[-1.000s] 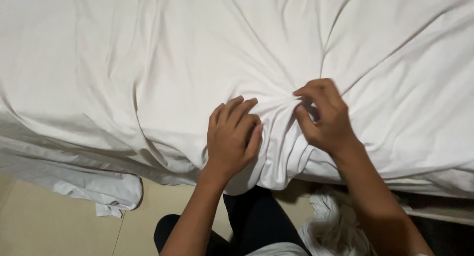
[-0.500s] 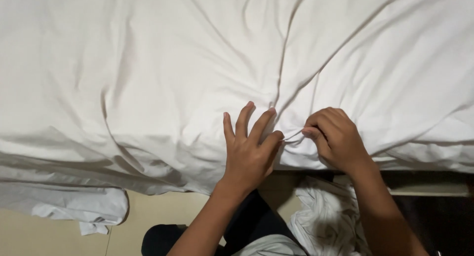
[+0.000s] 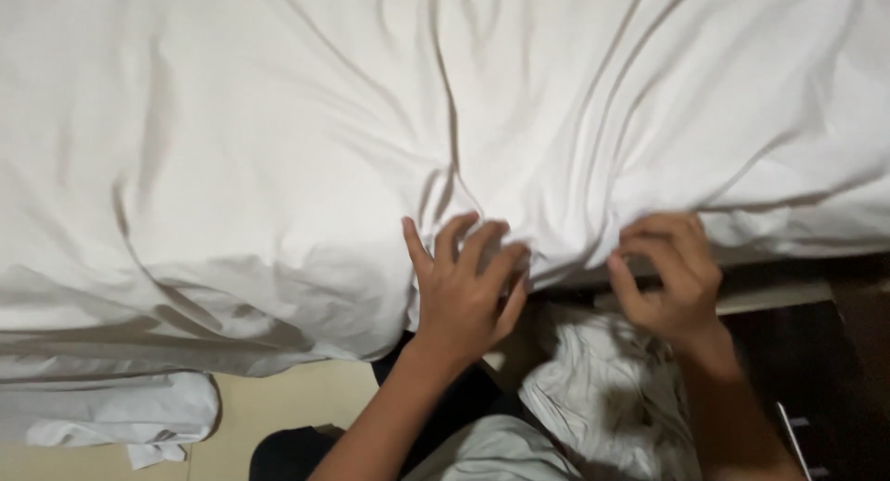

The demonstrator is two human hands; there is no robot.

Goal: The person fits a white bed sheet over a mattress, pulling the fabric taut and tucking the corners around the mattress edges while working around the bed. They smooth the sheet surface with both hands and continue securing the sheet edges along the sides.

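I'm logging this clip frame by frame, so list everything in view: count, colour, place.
bed sheet: one, white, creased, spread over the bed across the upper frame, its near edge hanging down.
bundled cloth: one, white, on the floor at lower left.
crumpled cloth: one, white with dark shadows, below the bed edge between the arms.
floor: beige, strip at lower left.
dark furniture: dark brown, lower right under the bed edge.
left hand: one, fingers spread on the sheet's edge.
right hand: one, fingers curled at the sheet's edge; whether it pinches the fabric is unclear.
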